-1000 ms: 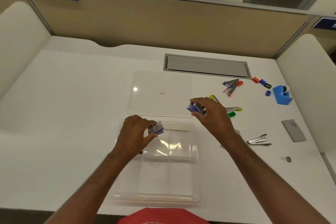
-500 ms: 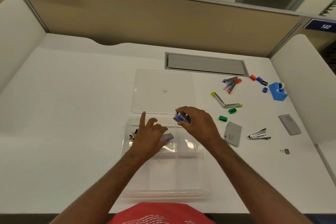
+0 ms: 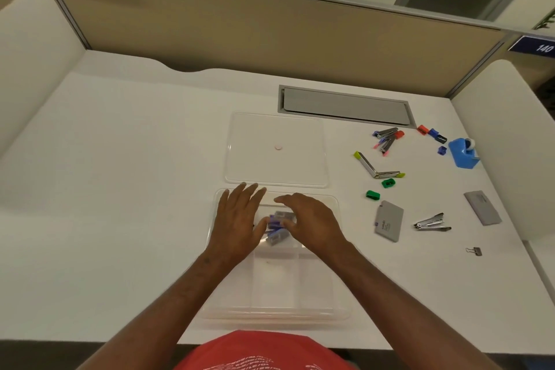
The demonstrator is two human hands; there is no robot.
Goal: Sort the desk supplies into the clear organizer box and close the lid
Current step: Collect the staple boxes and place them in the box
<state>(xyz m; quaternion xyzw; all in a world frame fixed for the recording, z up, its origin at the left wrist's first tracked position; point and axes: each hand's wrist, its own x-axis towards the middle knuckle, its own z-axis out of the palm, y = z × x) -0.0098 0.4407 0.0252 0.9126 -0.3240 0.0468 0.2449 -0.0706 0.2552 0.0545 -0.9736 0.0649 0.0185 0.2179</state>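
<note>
1. The box (image 3: pixel 336 252) is set at the desk's (image 3: pixel 120 189) near edge; its lid (image 3: pixel 276 168) lies just at 12 o'clock.
2. Staple packs (image 3: pixel 277 227) are held in a far compartment, between both hands.
3. Loose supplies are scattered at 2 to 3 o'clock; the tape dispenser (image 3: pixel 462 153) lies farthest.

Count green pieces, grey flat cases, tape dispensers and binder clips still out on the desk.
Green pieces: 2
Grey flat cases: 2
Tape dispensers: 1
Binder clips: 1
Total: 6
</note>
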